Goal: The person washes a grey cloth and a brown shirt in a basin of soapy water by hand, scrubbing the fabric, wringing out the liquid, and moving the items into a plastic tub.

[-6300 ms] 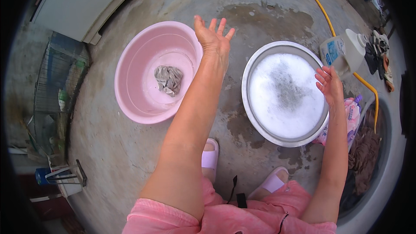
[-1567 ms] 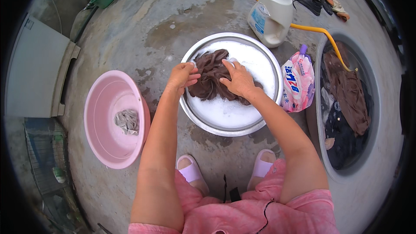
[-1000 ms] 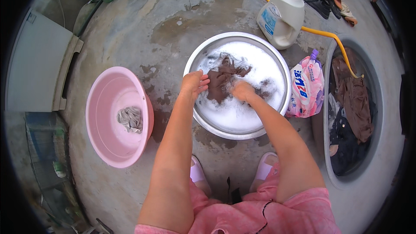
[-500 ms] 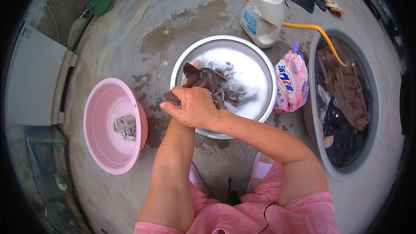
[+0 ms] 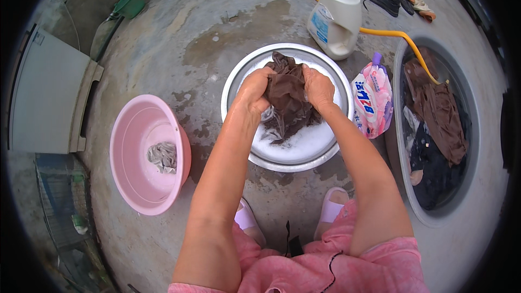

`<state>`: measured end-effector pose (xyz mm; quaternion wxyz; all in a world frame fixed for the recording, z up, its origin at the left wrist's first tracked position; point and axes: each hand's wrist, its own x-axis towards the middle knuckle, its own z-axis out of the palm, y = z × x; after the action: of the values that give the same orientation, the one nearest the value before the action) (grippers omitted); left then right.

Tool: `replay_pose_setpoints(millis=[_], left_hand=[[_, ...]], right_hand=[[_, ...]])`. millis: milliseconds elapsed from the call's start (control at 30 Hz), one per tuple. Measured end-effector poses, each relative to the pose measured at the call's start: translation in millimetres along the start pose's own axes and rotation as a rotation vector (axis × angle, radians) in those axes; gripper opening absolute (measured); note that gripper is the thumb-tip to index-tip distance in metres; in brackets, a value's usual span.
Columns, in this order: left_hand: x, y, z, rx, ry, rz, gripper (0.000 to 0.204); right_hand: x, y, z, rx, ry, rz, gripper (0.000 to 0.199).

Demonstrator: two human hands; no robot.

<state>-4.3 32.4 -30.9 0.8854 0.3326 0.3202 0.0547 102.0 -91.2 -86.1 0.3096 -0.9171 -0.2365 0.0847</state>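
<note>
A wet dark brown garment (image 5: 287, 95) is stretched between my two hands over a round metal basin (image 5: 234, 64) of white suds. My left hand (image 5: 255, 89) grips its left side, fingers closed on the cloth. On the other side my right hand (image 5: 318, 87) pinches the cloth's right edge. The lower part of the garment hangs into the foam (image 5: 309, 144). Part of the fingers on both hands is hidden by the fabric.
A pink basin (image 5: 127, 176) with a grey cloth (image 5: 163, 157) stands at left. On the right are a white jug (image 5: 339, 21), a pink detergent pouch (image 5: 372, 97) and a grey tub (image 5: 407, 184) of soaking clothes (image 5: 439, 119). A yellow hose (image 5: 388, 32) runs into that tub.
My hands were together at the basin's left side, the right across the left. They have moved apart and rightward, and the brown garment now spreads between them over the basin's middle.
</note>
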Motion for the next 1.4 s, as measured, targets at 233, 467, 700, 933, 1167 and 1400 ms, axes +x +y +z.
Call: replay_pose_setpoints(millis=[233,467,700,933,1167,1400], left_hand=[[-12.6,28.8,-52.7,0.471,0.28,0.099,0.026],[-1.3,7.0,-87.1,1.316,0.493,0.153,0.044],[16.8,-33.6,-72.0,1.671,0.264,0.199,0.063],[16.8,-85.5,-85.1,1.89,0.158,-0.212,0.061],[23.0,-89.5,-112.1,1.718,0.136,0.023,0.055],[31.6,-56.0,-119.2,1.222,0.554,0.256,0.036]], right_hand=[[45.2,20.5,-38.7,0.637,0.36,0.041,0.038],[5.2,-1.6,-25.6,-0.134,-0.274,-0.179,0.044],[-33.9,22.2,40.2,-0.562,-0.534,-0.41,0.064],[-38.0,32.7,77.6,-0.642,-0.894,-0.308,0.042],[-17.6,41.3,70.7,-0.339,-0.648,-0.203,0.038],[0.8,-18.8,7.6,0.455,-0.679,0.073,0.033]])
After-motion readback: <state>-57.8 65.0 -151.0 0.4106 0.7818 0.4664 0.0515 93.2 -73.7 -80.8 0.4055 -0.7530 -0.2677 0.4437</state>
